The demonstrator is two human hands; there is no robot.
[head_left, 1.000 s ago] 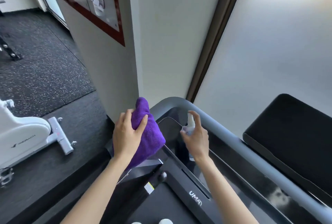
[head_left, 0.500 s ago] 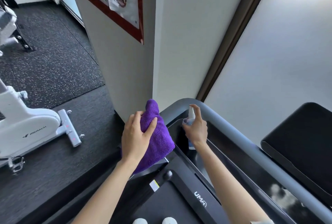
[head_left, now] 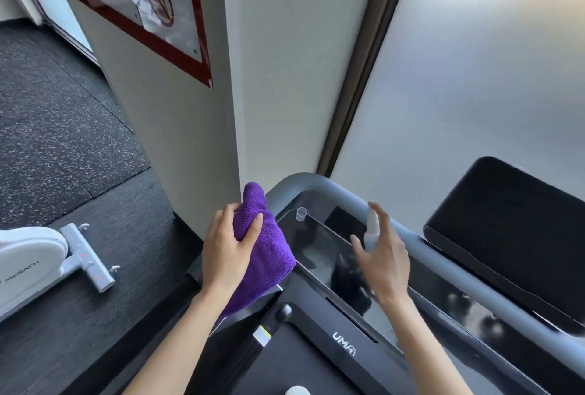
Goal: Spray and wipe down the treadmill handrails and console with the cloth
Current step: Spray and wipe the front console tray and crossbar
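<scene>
Head view: at frame centre the left hand [head_left: 226, 255] grips the bunched purple cloth [head_left: 264, 247], fingers curled round it, beside the grey handrail [head_left: 319, 184]. The right hand [head_left: 384, 260] holds a small spray bottle [head_left: 371, 231] over the glossy console [head_left: 323, 252], fingers loosely spread, index raised.

I count two hands: my left hand [head_left: 226, 255] and my right hand [head_left: 384, 260]. I see one purple cloth [head_left: 264, 246], one spray bottle [head_left: 371, 230], one small clear cap [head_left: 301, 214], one treadmill console [head_left: 319, 255], one grey handrail [head_left: 421, 246] and one white exercise machine [head_left: 34, 261].
</scene>
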